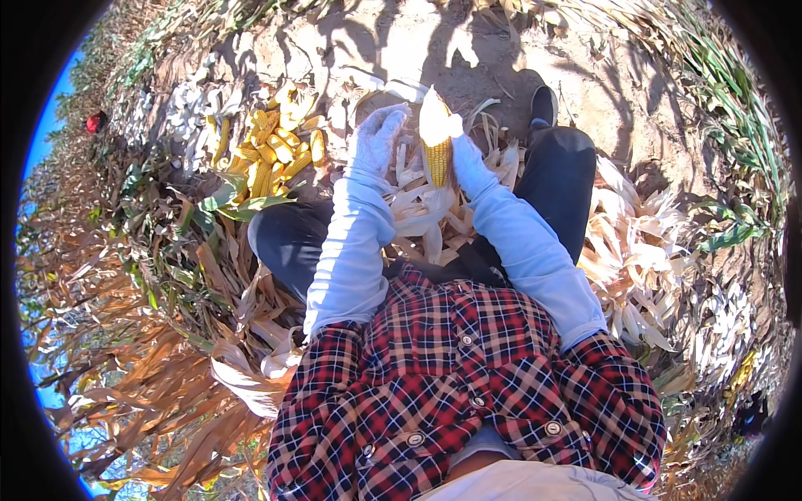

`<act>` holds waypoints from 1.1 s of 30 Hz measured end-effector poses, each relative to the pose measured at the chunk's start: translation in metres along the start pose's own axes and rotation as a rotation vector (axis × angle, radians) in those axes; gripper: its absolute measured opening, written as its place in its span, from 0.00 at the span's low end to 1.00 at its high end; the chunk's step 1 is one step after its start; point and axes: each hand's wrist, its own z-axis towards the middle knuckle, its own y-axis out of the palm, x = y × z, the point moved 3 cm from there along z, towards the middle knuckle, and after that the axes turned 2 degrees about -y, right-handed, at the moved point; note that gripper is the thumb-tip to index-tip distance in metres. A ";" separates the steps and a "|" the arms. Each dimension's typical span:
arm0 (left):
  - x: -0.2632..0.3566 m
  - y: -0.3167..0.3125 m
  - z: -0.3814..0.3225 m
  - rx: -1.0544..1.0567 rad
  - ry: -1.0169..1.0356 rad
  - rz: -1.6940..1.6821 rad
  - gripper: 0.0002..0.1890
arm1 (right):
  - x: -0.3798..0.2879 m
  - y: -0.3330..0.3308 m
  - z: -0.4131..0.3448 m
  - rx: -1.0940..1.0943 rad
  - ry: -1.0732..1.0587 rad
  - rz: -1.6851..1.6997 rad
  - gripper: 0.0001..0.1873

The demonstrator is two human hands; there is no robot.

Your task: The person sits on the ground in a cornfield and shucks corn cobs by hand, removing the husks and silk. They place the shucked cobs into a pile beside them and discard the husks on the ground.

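Note:
My right hand (465, 150), in a white glove, grips an ear of corn (437, 160) in front of my lap. Yellow kernels show on the ear's lower half, while pale husk (433, 116) covers the upper half and glares in the sun. My left hand (378, 139), also gloved, is raised just left of the ear and apart from it. Its fingers are curved, and I see nothing held in them. Beneath both hands, loose dry husks (432, 219) lie between my bent legs. Husked yellow ears (269, 147) are piled beyond my left knee.
More stripped husks (633, 250) are heaped beside my right leg. Cut stalks and leaves (207, 250) lie along my left side, near standing dry corn plants (156, 401). Pale ears or husks (188, 109) are scattered behind the yellow pile. Bare soil (401, 37) stretches ahead.

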 end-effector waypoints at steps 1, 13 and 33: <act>0.001 0.004 0.001 -0.005 0.018 0.065 0.14 | -0.006 0.009 -0.009 -0.012 0.030 -0.024 0.37; 0.006 0.004 0.009 -0.084 0.201 0.342 0.12 | -0.014 0.014 -0.024 -0.144 0.089 -0.175 0.37; -0.028 0.041 -0.010 0.022 -0.238 -0.806 0.21 | -0.024 0.023 -0.032 -0.100 -0.097 -0.146 0.43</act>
